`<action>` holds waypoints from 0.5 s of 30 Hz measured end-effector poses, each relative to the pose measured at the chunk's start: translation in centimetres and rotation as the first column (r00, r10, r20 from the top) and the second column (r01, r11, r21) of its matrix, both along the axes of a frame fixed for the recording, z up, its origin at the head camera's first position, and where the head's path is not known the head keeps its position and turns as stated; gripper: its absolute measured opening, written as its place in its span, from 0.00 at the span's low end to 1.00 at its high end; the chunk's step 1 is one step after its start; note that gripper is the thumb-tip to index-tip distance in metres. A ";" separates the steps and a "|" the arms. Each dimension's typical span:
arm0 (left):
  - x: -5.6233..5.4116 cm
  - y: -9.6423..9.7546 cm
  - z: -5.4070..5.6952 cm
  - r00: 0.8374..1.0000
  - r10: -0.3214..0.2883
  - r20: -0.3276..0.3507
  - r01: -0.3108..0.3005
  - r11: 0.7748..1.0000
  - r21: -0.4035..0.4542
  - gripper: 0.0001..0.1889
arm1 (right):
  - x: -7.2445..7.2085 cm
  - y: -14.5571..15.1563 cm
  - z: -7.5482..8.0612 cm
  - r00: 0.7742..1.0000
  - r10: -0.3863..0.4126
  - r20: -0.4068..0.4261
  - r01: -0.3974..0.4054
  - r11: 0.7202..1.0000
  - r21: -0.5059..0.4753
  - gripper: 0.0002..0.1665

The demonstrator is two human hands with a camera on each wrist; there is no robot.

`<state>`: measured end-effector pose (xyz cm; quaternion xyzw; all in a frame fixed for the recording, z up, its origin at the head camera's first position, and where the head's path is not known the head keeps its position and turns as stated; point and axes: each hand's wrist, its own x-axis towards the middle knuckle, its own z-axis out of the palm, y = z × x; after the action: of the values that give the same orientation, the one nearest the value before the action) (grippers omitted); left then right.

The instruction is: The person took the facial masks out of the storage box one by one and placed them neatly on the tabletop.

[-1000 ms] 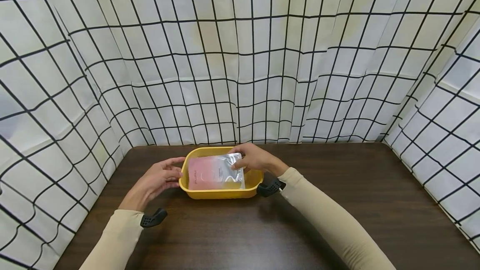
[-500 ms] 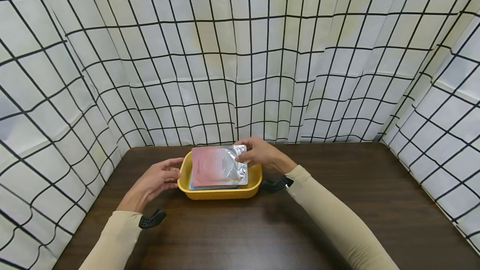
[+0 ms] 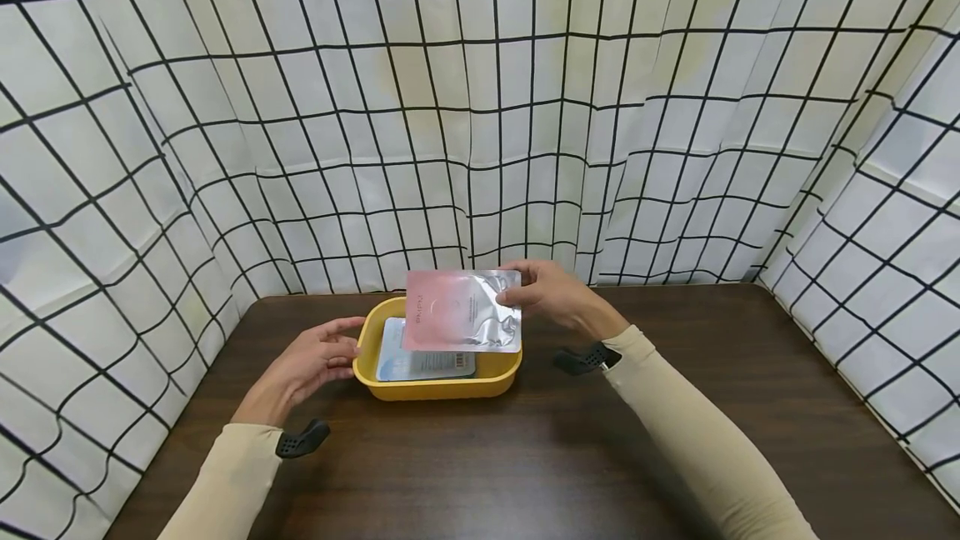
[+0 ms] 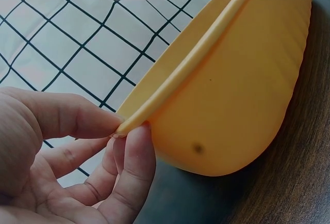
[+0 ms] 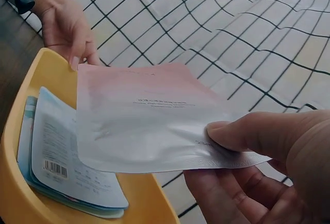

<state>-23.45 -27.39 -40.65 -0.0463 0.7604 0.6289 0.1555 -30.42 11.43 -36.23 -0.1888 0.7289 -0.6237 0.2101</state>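
My right hand [image 3: 551, 294] pinches a pink and silver foil sachet [image 3: 453, 311] by its silver end, thumb on top and fingers beneath. The sachet is held up over the yellow basin [image 3: 442, 390], overlapping its back rim in the head view. Inside the basin lie light blue sachets [image 5: 72, 154], stacked, one with a barcode. My left hand [image 4: 77, 157] pinches the basin's rim at its left end between thumb and fingers. The basin stands on the table; part of its inside is hidden behind the pink sachet.
The dark brown wooden table [image 3: 480, 465] carries the basin near its back edge. White cloth with a black grid [image 3: 480, 132] hangs behind and on both sides. A black band [image 3: 303, 440] sits on each wrist.
My right hand has lifted the pink sachet out of the basin, up and to the right, uncovering the light blue sachets below. The left hand has stayed at the rim.
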 end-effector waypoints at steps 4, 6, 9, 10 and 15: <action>-0.1 0.1 0.0 1.000 0.002 0.004 -0.002 1.000 -0.001 0.34 | 0.0 1.4 0.0 1.000 -0.014 0.008 0.014 1.000 -0.015 0.28; 0.0 0.1 0.0 1.000 0.001 0.006 -0.001 1.000 -0.002 0.35 | 0.0 2.1 0.0 1.000 -0.028 0.013 0.028 0.999 -0.022 0.29; 0.0 0.1 0.0 1.000 0.004 0.009 -0.003 1.000 -0.002 0.35 | -0.1 3.2 -0.1 0.998 -0.051 0.026 0.052 0.998 -0.037 0.30; 0.0 0.2 0.0 1.000 0.005 0.010 -0.005 1.000 -0.001 0.35 | -0.1 3.6 0.0 0.998 -0.058 0.025 0.059 0.998 -0.037 0.30; -0.1 0.2 -0.1 1.000 0.010 0.012 -0.010 1.000 0.002 0.35 | -0.1 5.8 -0.1 0.998 -0.065 0.024 0.066 0.996 -0.053 0.30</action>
<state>-23.55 -27.22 -40.75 -0.0537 0.7586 0.6301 0.1568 -30.52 17.24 -36.30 -0.1636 0.7154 -0.6514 0.1925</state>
